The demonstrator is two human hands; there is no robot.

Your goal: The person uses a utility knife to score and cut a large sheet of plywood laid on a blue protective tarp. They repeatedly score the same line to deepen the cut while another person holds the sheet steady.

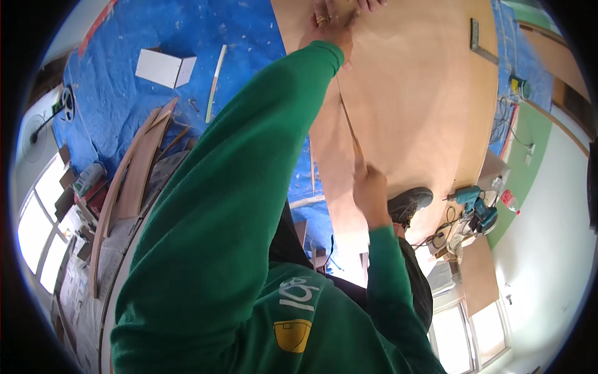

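Observation:
My left arm reaches far forward in a green sleeve, and my left hand (330,31) presses on the large tan plywood sheet (411,93), its fingers stretched out near the top of the view. My right hand (372,192), closer to my body, is closed round the handle of a hand saw. The saw (349,118) appears edge-on as a thin line, its blade pointing away toward my left hand and meeting the sheet. More fingertips (372,5) show at the top edge beside my left hand; whose they are I cannot tell.
A dark shoe (411,204) rests on the sheet right of my right hand. Farther right lie a teal power drill (467,196), cables and a plastic bottle (509,201). A metal square (478,40) sits at the sheet's far right. Blue tarp (243,31), a white box (163,67) and wood strips (140,168) lie left.

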